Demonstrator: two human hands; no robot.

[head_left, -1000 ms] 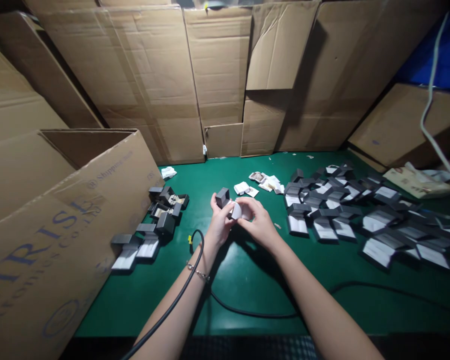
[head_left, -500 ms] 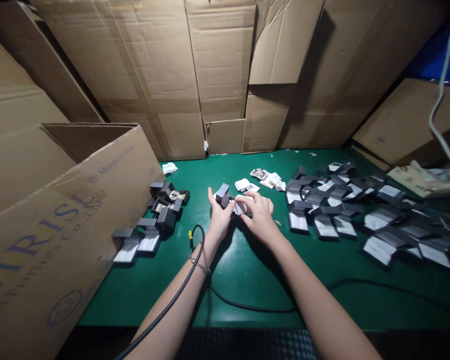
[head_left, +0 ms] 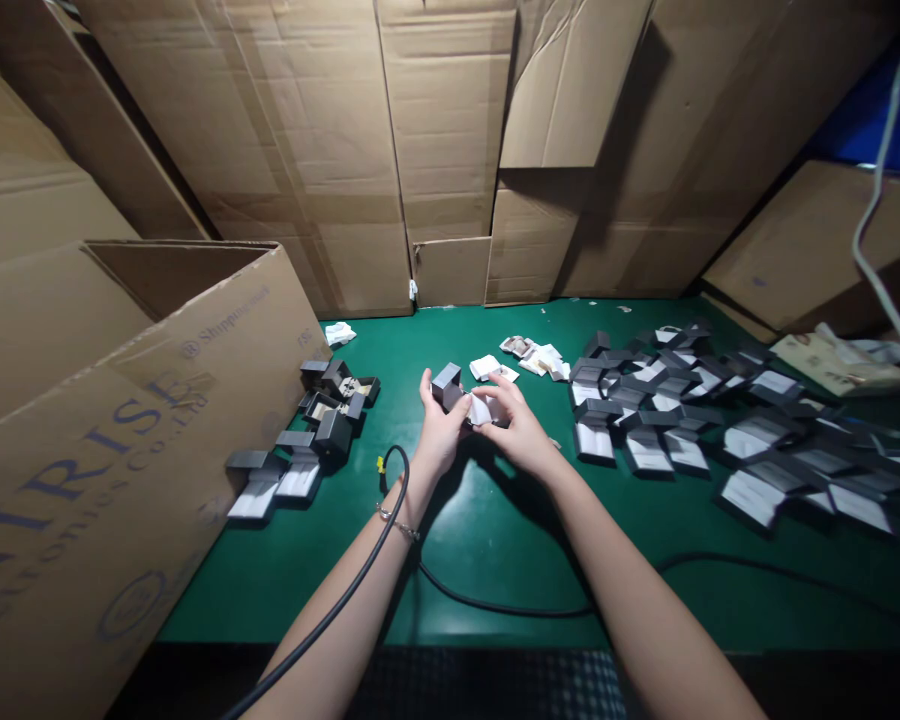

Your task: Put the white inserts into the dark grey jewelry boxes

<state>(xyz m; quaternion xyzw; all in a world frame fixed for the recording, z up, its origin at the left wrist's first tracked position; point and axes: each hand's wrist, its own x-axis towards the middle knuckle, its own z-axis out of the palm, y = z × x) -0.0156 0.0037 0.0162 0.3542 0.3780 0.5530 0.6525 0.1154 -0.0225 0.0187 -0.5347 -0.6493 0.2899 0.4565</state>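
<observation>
My left hand [head_left: 439, 436] is closed round a small dark grey hinged box [head_left: 447, 382] above the middle of the table. The box's lid stands up, and its lower half is partly hidden by my fingers. From the right, my right hand [head_left: 517, 428] pinches a white piece [head_left: 479, 409], like folded paper or a soft packet, at the box's open side. Whether that piece is inside the box or only against it cannot be made out. Just beyond my hands lie small white packets [head_left: 486, 368] and a crumpled white pile [head_left: 541, 360].
Several open grey boxes with white inner faces [head_left: 594, 441] cover the green table's [head_left: 495, 560] right side. Other dark boxes [head_left: 333, 434] sit at left beside a large carton [head_left: 120, 480]. A black cable [head_left: 360, 578] crosses my left forearm. Cardboard sheets [head_left: 450, 130] wall the back.
My right fingers have shifted slightly on the white piece, and the box is tilted a little differently in my left hand. The view has moved slightly.
</observation>
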